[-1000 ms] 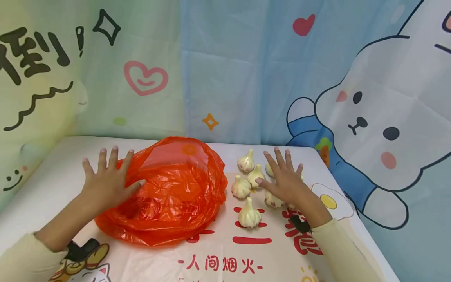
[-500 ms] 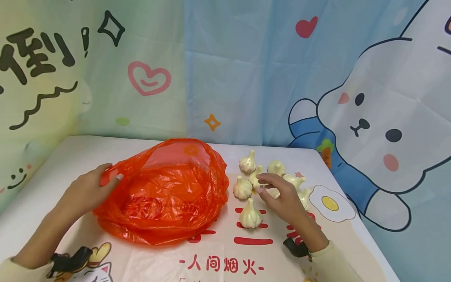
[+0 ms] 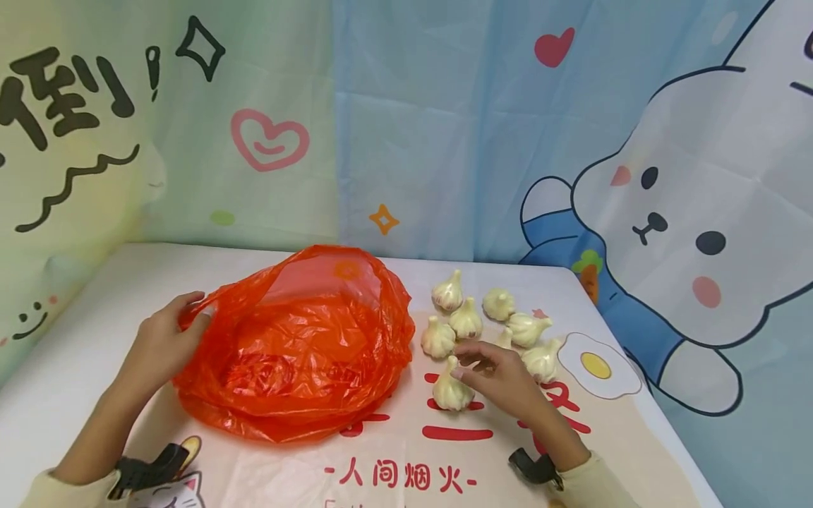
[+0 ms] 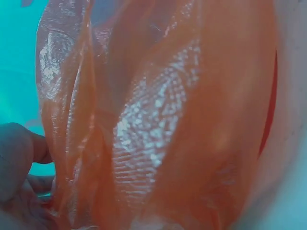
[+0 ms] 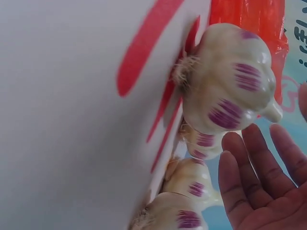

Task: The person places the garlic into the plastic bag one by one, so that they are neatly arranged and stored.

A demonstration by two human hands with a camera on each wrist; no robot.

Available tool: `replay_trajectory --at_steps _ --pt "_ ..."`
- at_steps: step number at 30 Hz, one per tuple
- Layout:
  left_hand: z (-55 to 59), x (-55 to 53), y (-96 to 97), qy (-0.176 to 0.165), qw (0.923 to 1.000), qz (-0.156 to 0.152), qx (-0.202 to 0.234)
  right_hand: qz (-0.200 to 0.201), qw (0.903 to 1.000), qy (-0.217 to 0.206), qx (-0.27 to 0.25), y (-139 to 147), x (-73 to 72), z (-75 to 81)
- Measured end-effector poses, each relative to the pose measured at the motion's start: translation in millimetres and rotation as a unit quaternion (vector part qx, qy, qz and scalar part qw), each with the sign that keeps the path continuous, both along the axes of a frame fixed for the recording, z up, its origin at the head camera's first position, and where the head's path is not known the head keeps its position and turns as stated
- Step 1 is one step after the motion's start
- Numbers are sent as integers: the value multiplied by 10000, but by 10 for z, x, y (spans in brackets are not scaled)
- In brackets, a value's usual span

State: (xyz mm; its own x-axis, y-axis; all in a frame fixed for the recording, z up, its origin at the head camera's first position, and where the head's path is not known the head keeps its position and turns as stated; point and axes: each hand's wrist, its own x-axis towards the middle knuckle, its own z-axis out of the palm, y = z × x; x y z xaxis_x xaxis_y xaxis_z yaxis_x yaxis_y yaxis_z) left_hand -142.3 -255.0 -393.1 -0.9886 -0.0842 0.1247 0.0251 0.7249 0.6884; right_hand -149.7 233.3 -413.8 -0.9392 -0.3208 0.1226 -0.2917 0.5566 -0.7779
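Note:
In the head view a wide red plastic bag [image 3: 292, 353] lies with its mouth spread. My left hand [image 3: 160, 342] pinches the bag's left rim between thumb and fingers; the left wrist view is mostly filled by the bag's film [image 4: 148, 129], with part of the hand [image 4: 21, 163] at its left. My right hand [image 3: 504, 381] hovers by the nearest garlic bulb [image 3: 452, 391], thumb and fingers spread near its stem. In the right wrist view that bulb [image 5: 230, 79] stands on its root end, and the fingers [image 5: 261, 163] are loosely bent, apart from it.
Several more garlic bulbs [image 3: 466, 319] stand or lie behind and beside my right hand, right of the bag. They share a white table [image 3: 190, 264] with a printed cloth [image 3: 286, 480]. A patterned curtain [image 3: 406, 127] hangs at the back.
Both hands were spread flat above the table at first. The left came down and took the bag's left rim. The right lowered among the bulbs, then moved nearer to the front bulb.

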Motion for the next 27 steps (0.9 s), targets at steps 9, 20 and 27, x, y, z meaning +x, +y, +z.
replay_trajectory --at_steps 9,20,27 --pt "-6 4 3 258 9996 103 7 52 9994 -52 342 -44 20 -35" --pt "-19 6 -17 607 9978 267 -86 210 9982 -111 546 -76 -4 -21" --pt "-40 -12 -35 687 9970 345 -121 -74 9982 -358 478 -84 -6 -13"
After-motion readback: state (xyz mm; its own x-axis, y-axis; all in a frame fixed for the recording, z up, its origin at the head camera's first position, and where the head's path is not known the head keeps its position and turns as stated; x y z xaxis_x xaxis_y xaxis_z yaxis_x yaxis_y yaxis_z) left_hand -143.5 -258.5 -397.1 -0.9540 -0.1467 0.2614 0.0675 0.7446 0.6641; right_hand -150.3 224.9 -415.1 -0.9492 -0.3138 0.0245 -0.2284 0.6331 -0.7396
